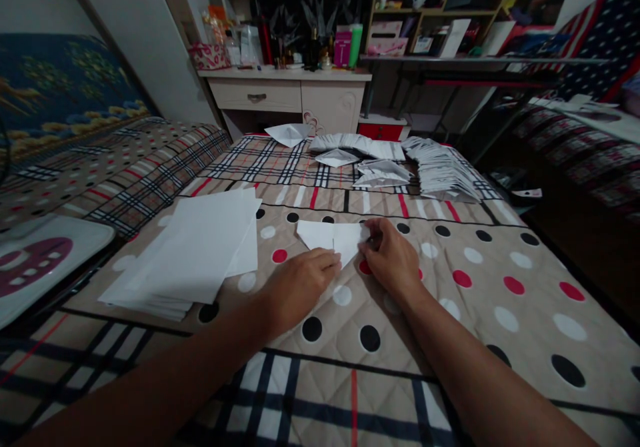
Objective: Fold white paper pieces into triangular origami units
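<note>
In the head view, the folded white paper lies at the centre of the frame, on the dotted bedspread. The left hand is partly closed, its fingers on the lower edge, probably to keep the sheet steady. The right hand pinches the right corner, perhaps for controlling the fold. The blank sheets lie at left, within easy reach; folded pieces stand packed at upper right, maybe for saving space.

Two hands, one held paper
</note>
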### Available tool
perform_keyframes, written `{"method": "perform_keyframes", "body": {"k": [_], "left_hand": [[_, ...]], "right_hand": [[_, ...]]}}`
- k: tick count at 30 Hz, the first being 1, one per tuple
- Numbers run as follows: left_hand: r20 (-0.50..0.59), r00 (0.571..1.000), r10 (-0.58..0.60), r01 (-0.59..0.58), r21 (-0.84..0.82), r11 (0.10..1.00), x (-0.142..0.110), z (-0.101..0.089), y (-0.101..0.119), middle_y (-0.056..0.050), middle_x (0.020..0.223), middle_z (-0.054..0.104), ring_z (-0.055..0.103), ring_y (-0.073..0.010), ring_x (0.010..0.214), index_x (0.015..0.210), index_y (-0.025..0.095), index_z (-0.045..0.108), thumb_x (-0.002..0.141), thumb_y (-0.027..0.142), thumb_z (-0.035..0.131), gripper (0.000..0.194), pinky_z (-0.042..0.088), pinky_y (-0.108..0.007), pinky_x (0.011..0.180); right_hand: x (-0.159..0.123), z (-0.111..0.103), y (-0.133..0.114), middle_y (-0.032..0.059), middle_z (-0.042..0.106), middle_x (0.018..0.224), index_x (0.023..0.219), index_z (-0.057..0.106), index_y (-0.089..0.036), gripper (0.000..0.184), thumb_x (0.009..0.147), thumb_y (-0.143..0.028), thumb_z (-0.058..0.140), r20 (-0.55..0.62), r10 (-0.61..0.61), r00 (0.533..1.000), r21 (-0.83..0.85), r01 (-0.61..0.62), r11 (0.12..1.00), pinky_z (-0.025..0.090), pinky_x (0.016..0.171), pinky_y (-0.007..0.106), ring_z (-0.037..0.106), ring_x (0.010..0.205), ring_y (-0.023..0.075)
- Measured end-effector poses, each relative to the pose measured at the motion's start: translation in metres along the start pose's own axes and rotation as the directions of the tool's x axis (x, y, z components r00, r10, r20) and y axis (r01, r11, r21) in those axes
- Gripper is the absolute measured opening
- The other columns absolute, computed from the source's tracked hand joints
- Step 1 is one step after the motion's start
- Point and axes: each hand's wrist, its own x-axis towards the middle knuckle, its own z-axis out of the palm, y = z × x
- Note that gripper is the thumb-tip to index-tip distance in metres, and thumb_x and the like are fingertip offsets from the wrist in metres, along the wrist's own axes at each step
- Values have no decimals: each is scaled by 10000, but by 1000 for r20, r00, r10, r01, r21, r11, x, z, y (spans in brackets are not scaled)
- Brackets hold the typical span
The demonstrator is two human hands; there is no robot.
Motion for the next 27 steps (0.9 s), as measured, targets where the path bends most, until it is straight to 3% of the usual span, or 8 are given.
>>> {"method": "perform_keyframes", "body": {"k": [6, 9, 14, 17, 20, 23, 25, 27], "left_hand": [[2, 1000, -3, 3, -48, 999, -5, 2, 4, -98, 1276, 645, 592, -204, 1192, 1195, 94, 617, 816, 18, 514, 399, 482, -321, 1066], [-5, 1000, -18, 18, -56, 998, -6, 3, 5, -95, 1282, 641, 586, -204, 1203, 1204, 101, 609, 805, 22, 514, 418, 473, -323, 1078], [-45, 999, -26, 22, -85, 996, -6, 4, 5, -103, 1276, 644, 591, -206, 1192, 1180, 96, 624, 804, 31, 513, 398, 478, -335, 1069], [-78, 995, -57, 45, -144, 989, -4, 2, 5, -93, 1213, 680, 625, -207, 1128, 1124, 119, 661, 854, 91, 510, 311, 514, -358, 1012], [-103, 985, -140, 111, -247, 963, 2, 1, 1, -60, 1086, 728, 659, -202, 1021, 1021, 166, 709, 898, 188, 532, 217, 535, -372, 946], [-106, 965, -240, 181, -394, 901, 11, 2, -7, -31, 928, 743, 668, -181, 912, 880, 199, 734, 881, 228, 597, 141, 532, -346, 879], [-79, 944, -320, 237, -513, 825, 18, 4, -14, -15, 849, 727, 661, -158, 824, 791, 205, 727, 837, 222, 659, 84, 529, -299, 780], [-45, 914, -404, 304, -584, 753, 23, 6, -22, -10, 810, 697, 641, -137, 749, 750, 191, 704, 795, 204, 699, 47, 508, -262, 686]], "right_hand": [[-2, -1, -5, 31, 715, 965, 1063, 593, -231, 234, 856, -287, 500, -22, 30, 999, -17, -30, 999, 376, 671, 319, 650, 860, 235], [-2, 0, -7, 54, 707, 980, 1121, 569, -215, 342, 833, -398, 566, -32, -13, 999, -90, 10, 996, 364, 650, 325, 646, 848, 255], [0, 3, -4, 32, 689, 967, 1069, 581, -237, 260, 813, -203, 555, -28, -24, 999, -115, 20, 993, 347, 620, 309, 633, 829, 229], [-3, 3, -3, 67, 632, 1071, 994, 611, -218, 277, 775, -90, 501, -161, -133, 978, -100, 118, 988, 386, 678, 318, 598, 955, 240], [-7, 3, -5, 83, 612, 1066, 974, 626, -203, 230, 786, -113, 528, -291, -284, 914, -61, 278, 959, 411, 808, 347, 556, 1032, 255], [-7, 6, -8, 61, 652, 970, 953, 636, -209, 141, 830, -193, 570, -97, -406, 909, 33, 410, 911, 421, 793, 323, 587, 925, 221], [-5, 9, -9, 37, 672, 888, 911, 645, -214, 99, 828, -205, 590, 66, -396, 916, 81, 391, 917, 414, 716, 291, 600, 821, 194], [-3, 11, -10, 25, 679, 858, 892, 649, -212, 82, 820, -213, 610, 119, -352, 929, 90, 343, 935, 398, 677, 275, 599, 775, 181]]}}
